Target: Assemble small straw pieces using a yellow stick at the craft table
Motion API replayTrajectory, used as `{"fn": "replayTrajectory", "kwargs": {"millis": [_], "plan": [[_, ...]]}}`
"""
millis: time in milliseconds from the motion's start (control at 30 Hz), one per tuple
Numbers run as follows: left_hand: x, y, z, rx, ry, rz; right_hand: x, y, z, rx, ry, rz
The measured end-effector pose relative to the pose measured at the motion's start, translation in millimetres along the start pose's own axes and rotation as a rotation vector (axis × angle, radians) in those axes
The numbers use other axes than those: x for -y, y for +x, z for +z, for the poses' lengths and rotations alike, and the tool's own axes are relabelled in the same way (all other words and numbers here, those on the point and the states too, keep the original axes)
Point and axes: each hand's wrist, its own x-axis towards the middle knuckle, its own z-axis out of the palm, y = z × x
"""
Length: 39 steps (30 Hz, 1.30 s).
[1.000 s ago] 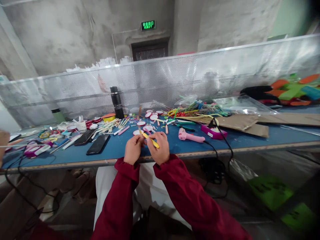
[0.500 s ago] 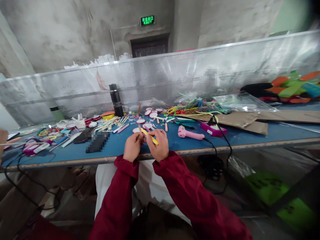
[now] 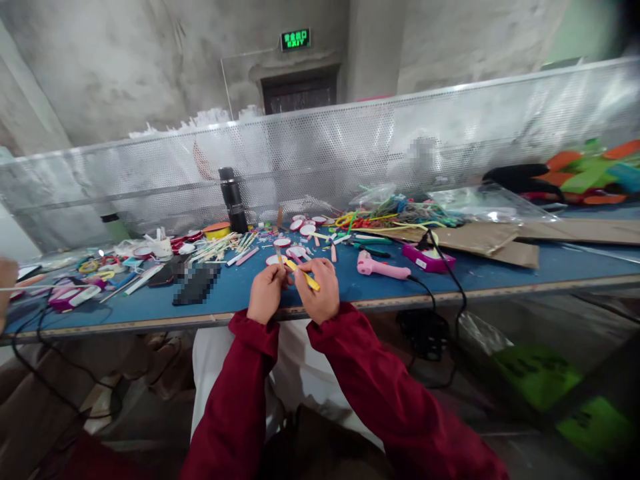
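My left hand (image 3: 266, 293) is closed in a pinch near the table's front edge. A thin, flat, brownish strip (image 3: 280, 255) sticks up from its fingers; its lower end is hidden. Right beside it, my right hand (image 3: 321, 291) grips a slim yellow tool (image 3: 307, 277), perhaps a utility knife, slanting toward the left fingertips. Its working end is too small to make out. Just beyond the hands lie white discs with red rims (image 3: 282, 243) and short pink sticks (image 3: 333, 252).
To the right lie a pink hot glue gun (image 3: 383, 268), a purple box (image 3: 428, 259) and cardboard (image 3: 470, 239). A black bottle (image 3: 233, 201) stands behind pale sticks (image 3: 213, 248). Leftward are a dark phone-like slab (image 3: 196, 285) and another person's hand (image 3: 6, 283). A perforated metal screen (image 3: 320, 153) backs the table.
Both hands stay close together with almost no shift. The right hand and the yellow tool sit very slightly farther right, as does most of the scene.
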Motion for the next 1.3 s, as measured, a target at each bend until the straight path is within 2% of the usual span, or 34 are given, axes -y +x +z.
{"fn": "replayTrajectory", "kwargs": {"millis": [233, 500, 733, 1300], "plan": [[6.1, 2.0, 0.5, -0.003, -0.024, 0.002, 0.9, 0.9, -0.3, 0.017, 0.018, -0.045], [4.9, 0.9, 0.4, -0.02, 0.05, 0.029, -0.6, -0.2, 1.5, 0.052, 0.021, -0.033], [0.7, -0.3, 0.6, -0.02, 0.026, 0.029, -0.6, -0.1, 0.4, -0.001, -0.022, -0.011], [-1.1, -1.0, 0.7, -0.041, 0.092, 0.047, -0.3, -0.1, 1.0, 0.023, -0.002, -0.044]]}}
